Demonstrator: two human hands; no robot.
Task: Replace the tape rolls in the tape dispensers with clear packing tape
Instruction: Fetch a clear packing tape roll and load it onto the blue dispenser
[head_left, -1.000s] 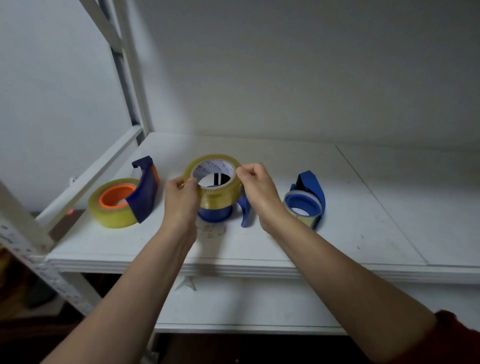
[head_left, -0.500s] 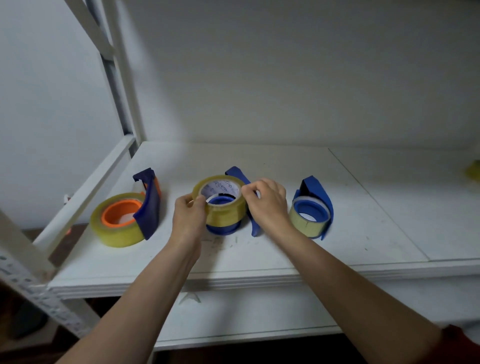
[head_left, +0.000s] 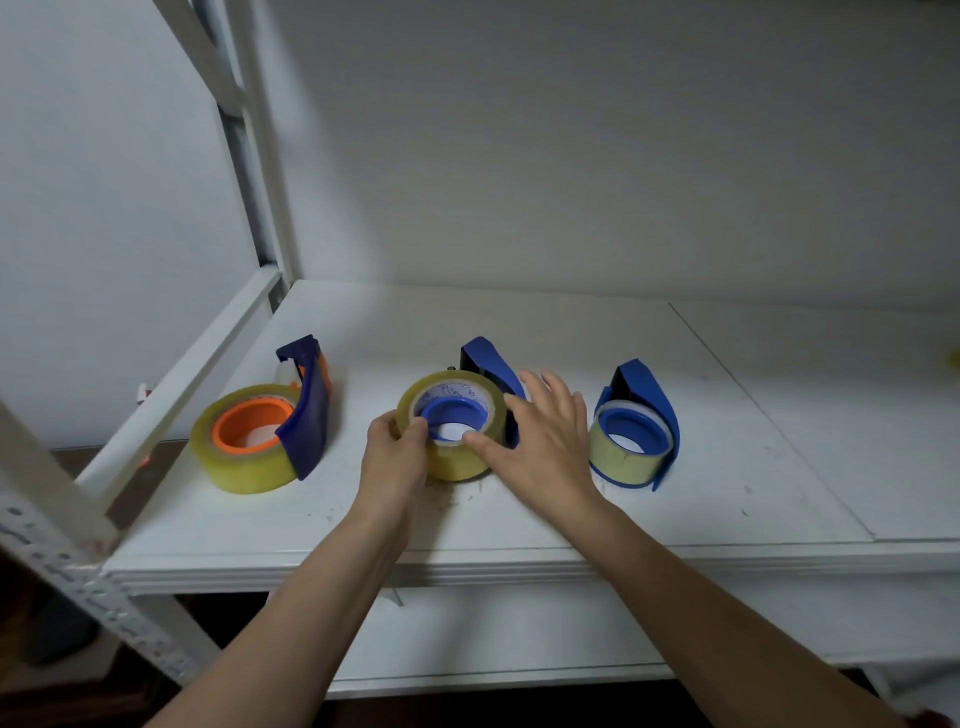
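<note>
A yellowish clear tape roll (head_left: 457, 462) sits over the blue hub of the middle dispenser (head_left: 488, 361) on the white shelf (head_left: 519, 519). My left hand (head_left: 395, 457) pinches the roll's left rim. With its fingers spread and straight, my right hand (head_left: 545, 436) lies at the roll's right side, the thumb touching its rim. A right blue dispenser (head_left: 649, 400) holds a thinner roll (head_left: 618, 457). At the left, a big roll (head_left: 244, 467) with an orange hub sits in a dark blue dispenser (head_left: 306, 410).
White metal uprights (head_left: 260, 156) and a slanted rail (head_left: 171, 379) border the shelf on the left. A wall stands close behind. A lower shelf (head_left: 493, 634) shows under the front edge. A seam splits the shelf boards at the right.
The roll went down from above the middle dispenser onto its blue hub. My right hand let go of the roll and spread its fingers. My left hand stayed on the rim.
</note>
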